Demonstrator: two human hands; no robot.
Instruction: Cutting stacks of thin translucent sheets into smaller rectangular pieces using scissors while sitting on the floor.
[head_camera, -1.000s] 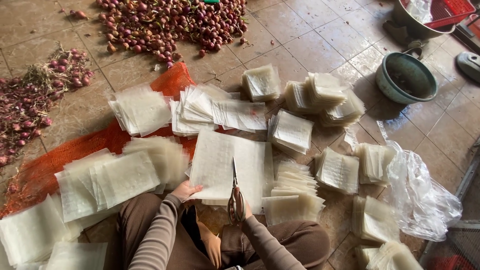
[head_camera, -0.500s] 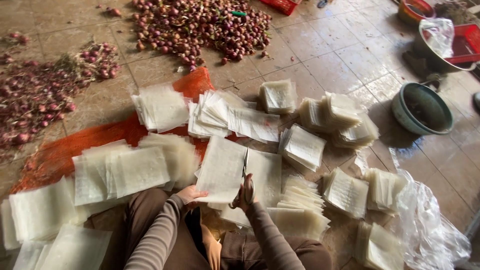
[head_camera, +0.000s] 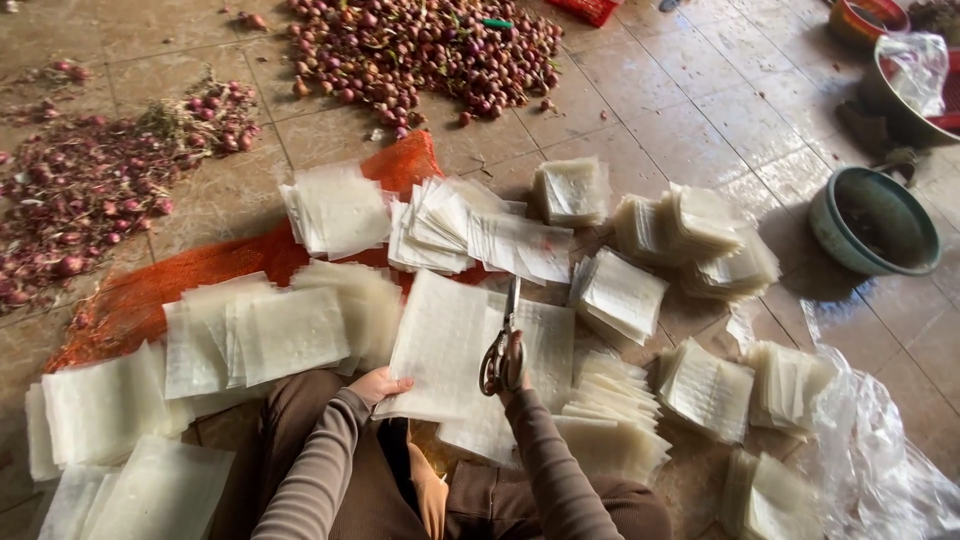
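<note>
Fingers of the right hand are threaded through the handles of a pair of scissors, gripping them with blades pointing up and away across a broad translucent sheet; how far the blades are parted is hard to make out. The left hand pinches the sheet's near left corner, fingers curled narrow around the edge, thumb side hidden under the sheet. Both forearms, in ribbed brown sleeves, rise from the bottom edge, elbows cut off by the frame, above the seated person's knees. The sheet lies just in front of the knees, overlapping another sheet to its right. Around it, stacks of cut squares fan out right of the sheet and beyond it, with larger pale stacks to its left resting on an orange mesh sack. Beyond the sheet lies a heap of red shallots. Far right of the sheet stands a green basin, and a crumpled clear plastic bag runs off the lower right corner.
</note>
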